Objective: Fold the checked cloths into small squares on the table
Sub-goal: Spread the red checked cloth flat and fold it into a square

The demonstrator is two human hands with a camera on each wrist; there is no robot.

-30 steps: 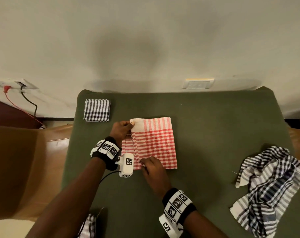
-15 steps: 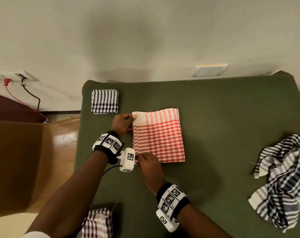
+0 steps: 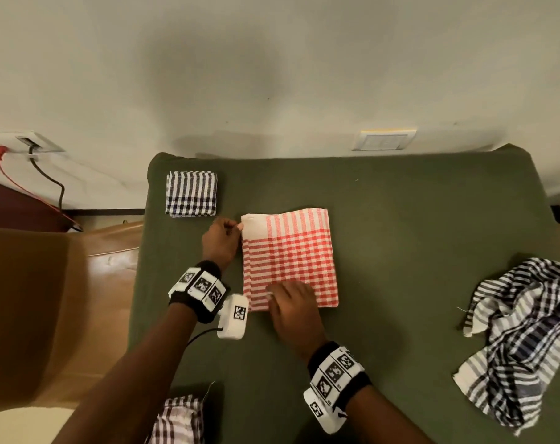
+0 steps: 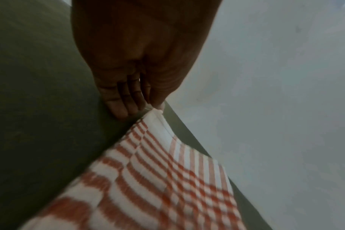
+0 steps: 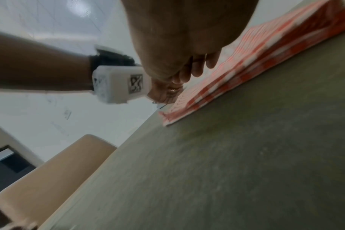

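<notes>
A red checked cloth, folded into a rectangle, lies flat in the middle of the green table. My left hand is at its far-left white corner; in the left wrist view thumb and fingertips meet and pinch that corner of the red checked cloth. My right hand rests on the near-left part of the cloth, fingers laid on the top layer of the red checked cloth. A black-and-white checked cloth, folded into a small square, sits at the table's far-left corner.
A crumpled black-and-white checked cloth lies at the table's right edge. Another checked cloth shows at the near edge under my left arm. A wooden seat stands left of the table; cables hang from wall sockets.
The cloth's left-edge layers, spread apart a second ago, now lie stacked and even. My right hand slid from the near-left corner a little to the right onto the cloth. The left hand stays at the far corner.
</notes>
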